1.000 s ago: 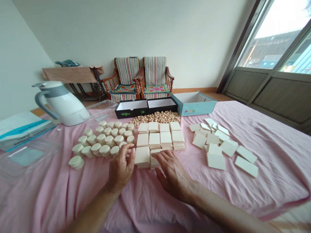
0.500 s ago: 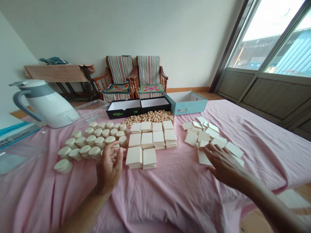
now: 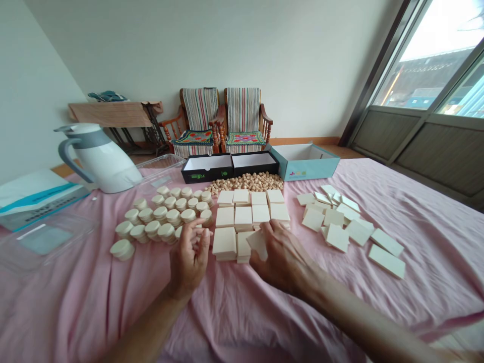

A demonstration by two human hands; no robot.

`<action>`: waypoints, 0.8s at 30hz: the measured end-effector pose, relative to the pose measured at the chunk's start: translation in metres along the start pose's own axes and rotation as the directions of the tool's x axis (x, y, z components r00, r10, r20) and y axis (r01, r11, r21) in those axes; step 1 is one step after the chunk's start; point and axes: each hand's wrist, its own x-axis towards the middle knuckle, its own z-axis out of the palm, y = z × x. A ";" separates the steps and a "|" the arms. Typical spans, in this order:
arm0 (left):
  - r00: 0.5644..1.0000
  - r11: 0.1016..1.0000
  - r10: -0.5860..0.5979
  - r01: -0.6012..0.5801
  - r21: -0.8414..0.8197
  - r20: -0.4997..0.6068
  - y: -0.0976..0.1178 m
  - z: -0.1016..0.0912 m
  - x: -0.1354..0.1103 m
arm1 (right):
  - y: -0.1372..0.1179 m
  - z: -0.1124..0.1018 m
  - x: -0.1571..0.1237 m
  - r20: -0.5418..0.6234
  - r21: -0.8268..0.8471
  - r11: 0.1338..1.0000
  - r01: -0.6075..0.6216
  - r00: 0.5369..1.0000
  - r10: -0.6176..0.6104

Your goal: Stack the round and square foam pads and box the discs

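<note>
Gripping a pale square tile (image 3: pixel 258 242) between fingers clamped on its edges, the right hand (image 3: pixel 282 257) holds it tilted just over the nearest stack in a grid of stacked square tiles (image 3: pixel 249 217) at the centre of a pink-covered surface (image 3: pixel 234 312). At 9 o'clock from that stack, the left hand (image 3: pixel 189 257) hovers with its fingers loosely curled and apart, gripping nothing, beside rows of round cream discs (image 3: pixel 166 217). Loose square tiles (image 3: pixel 348 227) lie scattered at 3 o'clock. A heap of small wooden beads (image 3: pixel 245 182) sits at 12 o'clock, backed by two black boxes (image 3: pixel 230 167) and a teal box (image 3: pixel 306 161). A white jug (image 3: pixel 100 159) stands at 10 o'clock.
</note>
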 end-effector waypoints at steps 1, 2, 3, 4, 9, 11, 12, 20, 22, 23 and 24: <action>1.000 1.000 0.002 -0.002 0.001 0.004 0.001 0.000 0.000 | -0.006 0.004 0.005 -0.012 -0.028 1.000 -0.004 1.000 0.003; 1.000 1.000 0.003 -0.003 0.003 0.007 0.001 0.000 -0.001 | -0.010 0.007 0.009 -0.027 -0.046 0.999 -0.008 1.000 0.006; 1.000 1.000 0.004 -0.004 0.004 0.008 0.001 -0.001 -0.001 | -0.012 0.010 0.012 -0.042 -0.051 0.999 -0.010 0.999 0.008; 1.000 1.000 0.005 -0.005 0.006 0.006 0.001 -0.001 -0.002 | -0.013 0.012 0.014 -0.058 -0.046 0.999 -0.009 0.998 0.006; 1.000 1.000 0.014 -0.014 0.014 0.011 0.000 -0.001 -0.001 | 0.007 0.006 0.007 -0.096 -0.003 1.000 0.000 0.995 0.000; 1.000 1.000 0.024 -0.024 0.014 0.012 -0.001 0.000 -0.001 | 0.029 -0.002 0.002 -0.077 -0.017 1.000 -0.019 0.997 0.017; 1.000 0.999 0.028 -0.028 0.015 0.010 -0.001 0.000 0.000 | 0.042 -0.007 -0.001 -0.061 -0.039 0.999 -0.037 0.998 0.035; 0.999 0.999 0.028 -0.028 0.021 -0.017 -0.004 0.003 0.002 | 0.134 -0.028 -0.002 0.034 -0.434 0.882 -0.181 0.976 0.217; 1.000 1.000 0.020 -0.019 0.025 -0.017 -0.005 0.003 0.003 | 0.139 -0.026 -0.001 0.038 -0.444 0.875 -0.192 0.972 0.232; 1.000 1.000 0.014 -0.013 0.027 -0.015 -0.005 0.003 0.003 | 0.140 -0.025 -0.001 0.030 -0.442 0.875 -0.198 0.972 0.235; 1.000 1.000 0.008 -0.008 0.029 -0.014 -0.006 0.003 0.003 | 0.140 -0.023 -0.001 0.018 -0.439 0.875 -0.206 0.971 0.237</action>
